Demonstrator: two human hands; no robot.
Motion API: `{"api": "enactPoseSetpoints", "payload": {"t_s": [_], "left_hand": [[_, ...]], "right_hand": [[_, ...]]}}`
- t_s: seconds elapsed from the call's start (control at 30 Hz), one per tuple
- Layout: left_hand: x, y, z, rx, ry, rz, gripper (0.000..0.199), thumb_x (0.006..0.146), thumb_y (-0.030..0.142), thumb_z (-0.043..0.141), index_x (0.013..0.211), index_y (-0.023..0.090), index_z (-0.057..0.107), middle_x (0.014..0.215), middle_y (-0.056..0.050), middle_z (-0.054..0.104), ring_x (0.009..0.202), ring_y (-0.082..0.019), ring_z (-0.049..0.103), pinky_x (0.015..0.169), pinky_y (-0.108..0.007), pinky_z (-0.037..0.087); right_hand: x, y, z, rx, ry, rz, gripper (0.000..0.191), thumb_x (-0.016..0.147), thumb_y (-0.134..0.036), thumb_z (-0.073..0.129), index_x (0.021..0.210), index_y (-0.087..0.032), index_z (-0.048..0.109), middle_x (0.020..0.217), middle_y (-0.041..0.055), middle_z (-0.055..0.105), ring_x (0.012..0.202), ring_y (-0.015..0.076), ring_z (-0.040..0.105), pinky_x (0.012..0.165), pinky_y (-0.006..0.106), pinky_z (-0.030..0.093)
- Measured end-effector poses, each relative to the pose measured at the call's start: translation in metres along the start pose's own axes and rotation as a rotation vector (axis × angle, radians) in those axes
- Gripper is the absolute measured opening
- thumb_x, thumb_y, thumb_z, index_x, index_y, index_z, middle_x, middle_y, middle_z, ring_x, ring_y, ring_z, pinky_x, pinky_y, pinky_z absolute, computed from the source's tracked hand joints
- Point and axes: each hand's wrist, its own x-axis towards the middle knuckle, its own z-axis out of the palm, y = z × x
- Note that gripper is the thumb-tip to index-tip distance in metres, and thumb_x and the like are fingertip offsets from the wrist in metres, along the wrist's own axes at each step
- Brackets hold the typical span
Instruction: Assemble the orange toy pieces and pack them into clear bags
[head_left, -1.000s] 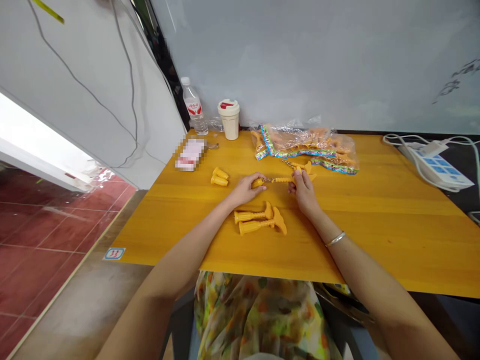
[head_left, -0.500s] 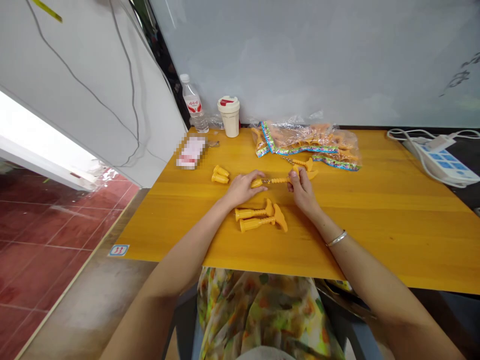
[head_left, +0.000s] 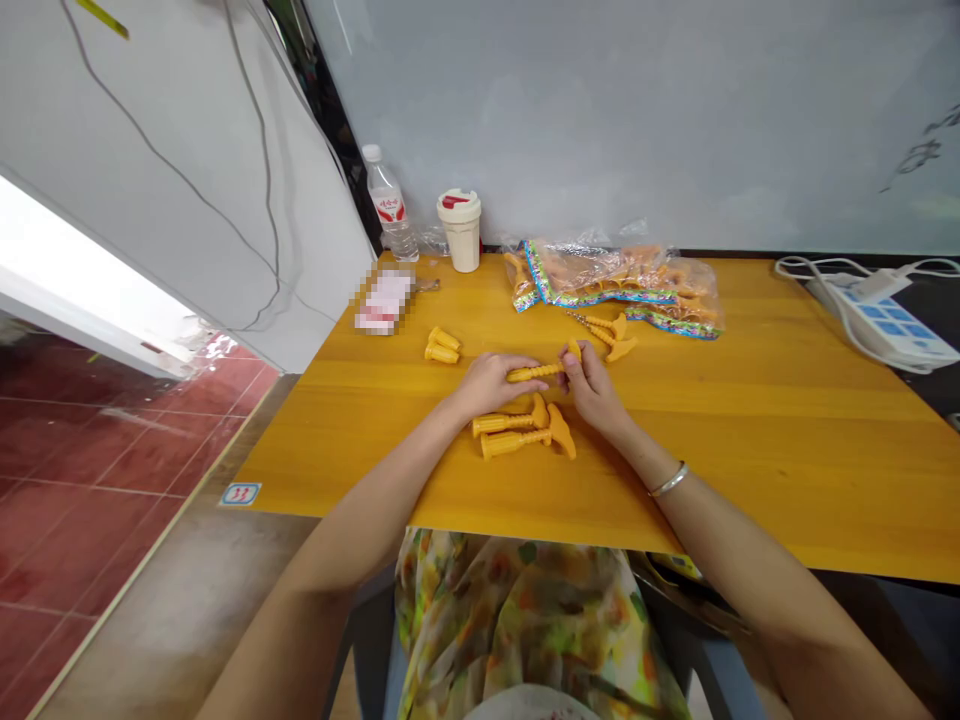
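Observation:
Between my hands, above the wooden table (head_left: pixel 750 430), is a yellow corkscrew-like tool (head_left: pixel 546 370). My left hand (head_left: pixel 491 383) is closed round its sleeve end, and my right hand (head_left: pixel 589 385) pinches the handle end. The metal spiral no longer shows between the two parts. Just nearer to me lie two yellow tools in sleeves, a smaller one (head_left: pixel 506 424) and a larger one (head_left: pixel 517 442). Two loose yellow sleeves (head_left: pixel 442 345) rest left of my hands. Beyond my right hand are two yellow handles with bare metal spirals (head_left: pixel 611 337).
Clear plastic packs of orange tools (head_left: pixel 615 280) lie at the back. Behind on the left stand a water bottle (head_left: pixel 391 212) and a lidded cup (head_left: pixel 460 232), near a blurred pink-white item (head_left: pixel 385 300). A power strip (head_left: pixel 889 330) with white cables sits at the right.
My right hand has moved left towards my left hand, bringing the handle up to the sleeve. The metal spiral between them is now hidden, and the two handles beyond are more exposed.

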Motion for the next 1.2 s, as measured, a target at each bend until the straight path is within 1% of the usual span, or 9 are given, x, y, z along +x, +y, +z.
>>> {"api": "enactPoseSetpoints", "payload": {"t_s": [0.27,0.37,0.53,0.63,0.73,0.9,1.0,1.1,1.2], "left_hand": [[-0.001,0.003,-0.004,0.153,0.043,0.054,0.029,0.093,0.046,0.059,0.107,0.025,0.075,0.107,-0.005,0.077,0.097,-0.023,0.072,0.086,-0.03,0.049],[0.0,-0.001,-0.007,0.082,0.061,0.016,0.029,0.092,0.045,0.06,0.104,0.025,0.076,0.106,-0.005,0.077,0.097,-0.024,0.072,0.085,-0.03,0.05],[-0.001,-0.004,-0.009,0.037,0.09,0.0,0.03,0.089,0.049,0.064,0.101,0.025,0.077,0.105,-0.005,0.078,0.094,-0.024,0.072,0.084,-0.031,0.05],[-0.003,-0.004,-0.009,0.095,0.104,0.021,0.028,0.089,0.047,0.065,0.101,0.025,0.077,0.105,-0.006,0.078,0.093,-0.023,0.072,0.083,-0.03,0.049],[-0.003,-0.002,-0.009,0.171,0.1,0.078,0.028,0.09,0.046,0.064,0.102,0.024,0.076,0.101,-0.007,0.077,0.089,-0.022,0.071,0.078,-0.028,0.047],[-0.003,-0.001,-0.009,0.195,0.09,0.121,0.03,0.091,0.047,0.061,0.104,0.024,0.076,0.099,-0.008,0.077,0.087,-0.021,0.071,0.075,-0.027,0.046],[-0.002,-0.003,-0.009,0.158,0.124,0.097,0.03,0.09,0.047,0.063,0.103,0.024,0.076,0.102,-0.007,0.077,0.09,-0.021,0.072,0.079,-0.028,0.048],[-0.001,-0.006,-0.009,0.145,0.15,0.072,0.03,0.089,0.047,0.064,0.103,0.023,0.077,0.105,-0.007,0.077,0.095,-0.023,0.072,0.082,-0.03,0.049],[-0.001,-0.008,-0.009,0.155,0.139,0.069,0.032,0.09,0.048,0.064,0.105,0.023,0.077,0.106,-0.007,0.077,0.096,-0.024,0.072,0.083,-0.03,0.05]], "right_hand": [[0.0,-0.005,0.005,0.294,-0.06,0.304,0.049,0.086,-0.071,0.049,0.104,-0.026,0.05,0.062,-0.004,0.059,0.051,0.0141,0.052,0.056,0.029,0.044],[0.002,-0.002,-0.003,0.142,0.032,0.123,0.054,0.091,-0.065,0.045,0.131,-0.028,0.047,0.078,0.0009,0.067,0.065,0.0183,0.061,0.068,0.034,0.05],[0.006,0.006,-0.016,-0.361,-0.057,-0.206,0.038,0.089,-0.049,0.058,0.121,-0.029,0.064,0.118,0.009,0.068,0.1,0.0253,0.064,0.091,0.042,0.048],[0.004,0.006,-0.015,-0.482,-0.024,-0.171,0.033,0.087,-0.054,0.06,0.099,-0.025,0.071,0.091,0.0071,0.071,0.079,0.0223,0.063,0.077,0.036,0.048],[0.001,0.0,-0.01,-0.426,-0.011,0.042,0.057,0.089,-0.07,0.047,0.065,-0.021,0.066,0.05,-0.0005,0.047,0.049,0.0146,0.044,0.053,0.03,0.036],[0.0,-0.004,-0.006,-0.161,-0.02,0.318,0.071,0.087,-0.08,0.037,0.048,-0.021,0.051,0.042,-0.0012,0.037,0.045,0.0124,0.036,0.047,0.029,0.029],[0.003,0.002,-0.01,-0.096,0.072,0.215,0.061,0.088,-0.075,0.041,0.063,-0.023,0.059,0.051,0.0004,0.047,0.052,0.0154,0.042,0.05,0.03,0.033],[0.005,0.007,-0.014,-0.132,0.111,0.011,0.033,0.087,-0.053,0.06,0.108,-0.027,0.067,0.068,-0.0011,0.053,0.057,0.0157,0.043,0.056,0.03,0.038],[0.005,0.01,-0.017,-0.281,0.019,-0.121,0.041,0.084,-0.035,0.064,0.125,-0.031,0.062,0.088,0.0025,0.06,0.066,0.0167,0.049,0.067,0.032,0.044]]}}
